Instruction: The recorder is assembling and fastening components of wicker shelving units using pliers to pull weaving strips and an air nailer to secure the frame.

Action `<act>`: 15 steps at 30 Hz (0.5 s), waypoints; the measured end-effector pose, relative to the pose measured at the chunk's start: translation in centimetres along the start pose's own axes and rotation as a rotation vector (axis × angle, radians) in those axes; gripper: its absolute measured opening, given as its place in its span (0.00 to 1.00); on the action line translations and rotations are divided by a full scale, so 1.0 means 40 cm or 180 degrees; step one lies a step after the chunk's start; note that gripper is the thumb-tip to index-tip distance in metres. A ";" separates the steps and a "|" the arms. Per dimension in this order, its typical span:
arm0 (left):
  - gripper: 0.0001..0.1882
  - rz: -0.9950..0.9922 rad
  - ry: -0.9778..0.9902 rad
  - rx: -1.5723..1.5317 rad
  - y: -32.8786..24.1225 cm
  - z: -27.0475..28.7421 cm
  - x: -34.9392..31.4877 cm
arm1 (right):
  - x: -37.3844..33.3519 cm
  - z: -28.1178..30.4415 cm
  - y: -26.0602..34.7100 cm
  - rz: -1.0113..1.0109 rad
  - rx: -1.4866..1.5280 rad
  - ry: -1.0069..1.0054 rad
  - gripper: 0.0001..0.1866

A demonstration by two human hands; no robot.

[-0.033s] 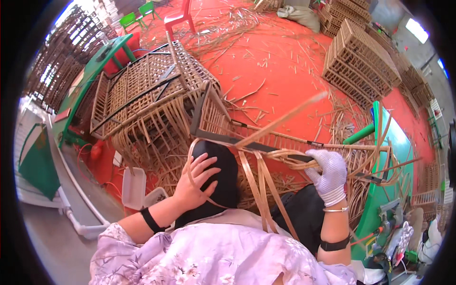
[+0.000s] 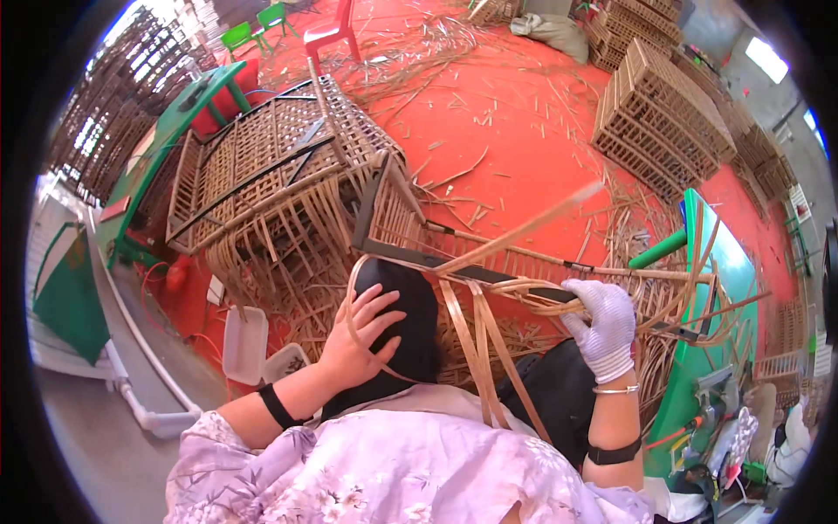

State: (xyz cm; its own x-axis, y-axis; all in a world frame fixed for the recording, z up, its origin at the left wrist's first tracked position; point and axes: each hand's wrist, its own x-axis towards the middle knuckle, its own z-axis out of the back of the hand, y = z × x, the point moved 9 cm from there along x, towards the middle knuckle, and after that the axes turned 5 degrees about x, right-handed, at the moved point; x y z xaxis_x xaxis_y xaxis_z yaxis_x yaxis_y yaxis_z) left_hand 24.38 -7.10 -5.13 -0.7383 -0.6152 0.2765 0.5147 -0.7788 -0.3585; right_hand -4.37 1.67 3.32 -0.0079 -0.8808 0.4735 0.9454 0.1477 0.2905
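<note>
A long woven rattan frame (image 2: pixel 515 253) with dark bars lies across my knees. Its near rim is partly wrapped in thin tan strips. My left hand (image 2: pixel 360 341) is bare and rests on my dark-clad knee, fingers spread. A thin tan strip (image 2: pixel 352 301) curves past its fingers in a loop. My right hand (image 2: pixel 604 321), in a pale knitted glove, has thumb and fingers closed around the rim where a bundle of strips (image 2: pixel 532 293) is wound; its fingertips are partly hidden. Several loose strips (image 2: pixel 484 349) hang from the rim down to my lap.
A large half-woven basket (image 2: pixel 279 157) stands at the left, beside a green table (image 2: pixel 170 131). White trays (image 2: pixel 244 345) sit below it. At the right are a green board (image 2: pixel 724 262), tools and a slatted crate (image 2: pixel 659 113). Cane scraps litter the red floor (image 2: pixel 506 131).
</note>
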 end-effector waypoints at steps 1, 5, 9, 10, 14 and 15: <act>0.19 0.0049 0.0084 -0.0042 -0.002 0.005 -0.019 | -0.014 0.007 0.007 -0.0111 0.0006 -0.0018 0.17; 0.20 -0.0003 0.0053 -0.0189 -0.013 -0.001 -0.070 | -0.074 0.007 -0.003 -0.0296 -0.0059 -0.0016 0.19; 0.22 -0.0083 -0.0074 -0.0257 -0.007 0.005 -0.104 | -0.068 -0.006 0.023 -0.0218 -0.0285 -0.0064 0.20; 0.22 -0.0091 -0.0123 -0.0286 -0.011 0.006 -0.111 | -0.068 -0.001 0.029 -0.0298 -0.0317 -0.0011 0.21; 0.21 -0.0169 -0.0207 -0.0063 -0.032 0.015 -0.103 | -0.094 0.026 0.060 -0.0350 -0.0505 -0.0132 0.24; 0.21 -0.0188 -0.0217 -0.0061 -0.039 0.009 -0.090 | -0.105 0.038 0.065 -0.0326 -0.0446 -0.0243 0.25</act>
State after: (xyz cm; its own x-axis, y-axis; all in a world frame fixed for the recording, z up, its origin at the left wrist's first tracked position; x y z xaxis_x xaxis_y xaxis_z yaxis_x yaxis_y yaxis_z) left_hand 26.41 -3.73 -5.24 -0.7355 -0.5756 0.3574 0.4622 -0.8119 -0.3566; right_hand -2.37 6.43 3.34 -0.1260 -0.8506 0.5106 0.9745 -0.0098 0.2243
